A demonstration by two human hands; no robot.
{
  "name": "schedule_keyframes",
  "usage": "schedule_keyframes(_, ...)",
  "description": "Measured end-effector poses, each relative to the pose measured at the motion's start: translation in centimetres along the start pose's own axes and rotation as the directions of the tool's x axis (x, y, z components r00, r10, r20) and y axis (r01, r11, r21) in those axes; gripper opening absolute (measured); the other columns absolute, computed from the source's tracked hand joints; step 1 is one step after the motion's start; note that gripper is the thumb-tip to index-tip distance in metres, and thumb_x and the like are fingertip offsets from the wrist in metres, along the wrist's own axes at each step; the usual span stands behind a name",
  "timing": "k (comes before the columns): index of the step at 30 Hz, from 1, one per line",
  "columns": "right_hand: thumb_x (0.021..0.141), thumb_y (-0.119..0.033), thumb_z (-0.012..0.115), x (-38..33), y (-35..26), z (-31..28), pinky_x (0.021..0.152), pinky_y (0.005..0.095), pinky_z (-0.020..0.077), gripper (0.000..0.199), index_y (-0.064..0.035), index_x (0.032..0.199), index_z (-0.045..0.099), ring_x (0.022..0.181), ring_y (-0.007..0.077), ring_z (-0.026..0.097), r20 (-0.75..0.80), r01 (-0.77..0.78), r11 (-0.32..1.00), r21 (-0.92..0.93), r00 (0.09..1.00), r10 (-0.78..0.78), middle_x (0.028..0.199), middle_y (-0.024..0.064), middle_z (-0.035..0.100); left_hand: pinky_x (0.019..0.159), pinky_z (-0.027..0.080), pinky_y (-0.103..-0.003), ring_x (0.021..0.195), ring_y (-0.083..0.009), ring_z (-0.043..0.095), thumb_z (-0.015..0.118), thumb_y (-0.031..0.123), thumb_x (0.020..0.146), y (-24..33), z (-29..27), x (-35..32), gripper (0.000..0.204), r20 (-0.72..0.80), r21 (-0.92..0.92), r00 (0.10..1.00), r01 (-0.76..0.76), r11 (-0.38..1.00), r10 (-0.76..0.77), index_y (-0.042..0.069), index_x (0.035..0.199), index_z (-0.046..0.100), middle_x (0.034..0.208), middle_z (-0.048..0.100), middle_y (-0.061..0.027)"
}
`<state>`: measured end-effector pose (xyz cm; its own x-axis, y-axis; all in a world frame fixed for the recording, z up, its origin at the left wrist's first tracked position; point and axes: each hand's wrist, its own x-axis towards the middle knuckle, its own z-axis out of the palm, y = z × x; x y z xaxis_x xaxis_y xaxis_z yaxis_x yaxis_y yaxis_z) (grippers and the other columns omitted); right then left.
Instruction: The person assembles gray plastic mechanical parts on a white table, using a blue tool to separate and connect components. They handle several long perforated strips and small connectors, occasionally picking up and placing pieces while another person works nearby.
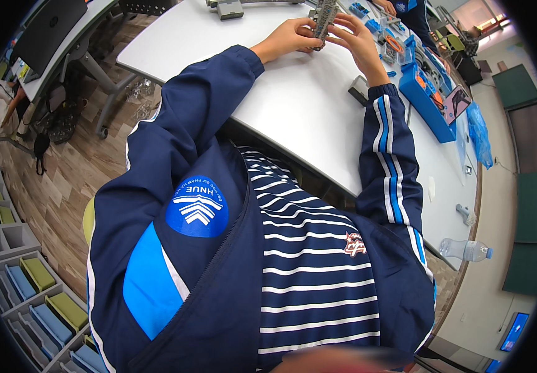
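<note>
Both of my hands meet at the far edge of the white table (293, 105), around a narrow grey studded building-block piece (325, 17) that stands upright between them. My left hand (290, 38) grips its lower left side. My right hand (356, 38) holds its right side with the fingers curled over the top. My dark blue jacket sleeves run up from the lower edge to the hands.
A blue parts tray (427, 93) with small blue and orange pieces lies to the right of my hands. A small dark grey block (359, 90) sits by my right wrist, a grey part (230, 9) at the far edge. A plastic bottle (465, 250) lies at right. Storage bins (32, 292) stand at left.
</note>
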<state>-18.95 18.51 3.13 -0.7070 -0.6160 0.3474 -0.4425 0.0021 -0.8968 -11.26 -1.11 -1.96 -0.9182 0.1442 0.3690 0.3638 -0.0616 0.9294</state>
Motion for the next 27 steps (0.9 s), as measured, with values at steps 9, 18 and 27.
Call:
schedule_keyframes(9, 0.089, -0.016, 0.072, 0.2, 0.2, 0.0, 0.088, 0.0337, 0.0596, 0.051, 0.001, 0.132, 0.05, 0.108, 0.0258, 0.065, -0.033, 0.046, 0.998, -0.05, 0.998, -0.048, 0.124, 0.0176, 0.052, 0.093, 0.056, -0.034, 0.105, -0.0222, 0.069, 0.071, 0.029, 0.091, 0.5, -0.2, 0.0, 0.05, 0.081, 0.02, 0.996, 0.042, 0.999, -0.043, 0.001, 0.128, 0.055, 0.113, 0.069, -0.017)
schedule_keyframes(18, 0.088, -0.019, 0.074, -0.1, -0.2, 0.7, 0.081, 0.0322, 0.0599, 0.045, -0.0038, 0.127, 0.058, 0.1, 0.0211, 0.065, -0.087, 0.09, 0.989, -0.122, 0.991, -0.101, 0.121, 0.0119, 0.05, 0.091, 0.057, -0.034, 0.104, -0.0221, 0.069, 0.066, 0.031, 0.095, 0.7, 0.2, -0.1, 0.045, 0.048, 0.002, 0.997, 0.064, 0.998, -0.064, 0.0, 0.126, 0.058, 0.11, 0.069, -0.0159)
schedule_keyframes(27, 0.082, -0.015, 0.079, -0.8, -3.7, 1.9, 0.073, 0.0286, 0.0562, 0.049, -0.0133, 0.128, 0.062, 0.104, 0.0173, 0.055, 0.002, 0.258, 0.835, -0.485, 0.956, -0.295, 0.119, 0.0079, 0.048, 0.088, 0.059, -0.035, 0.102, -0.0235, 0.07, 0.064, 0.027, 0.096, -0.1, 0.1, 0.3, 0.045, 0.032, 0.029, 0.999, 0.043, 0.999, -0.044, -0.003, 0.129, 0.057, 0.108, 0.07, -0.0173)
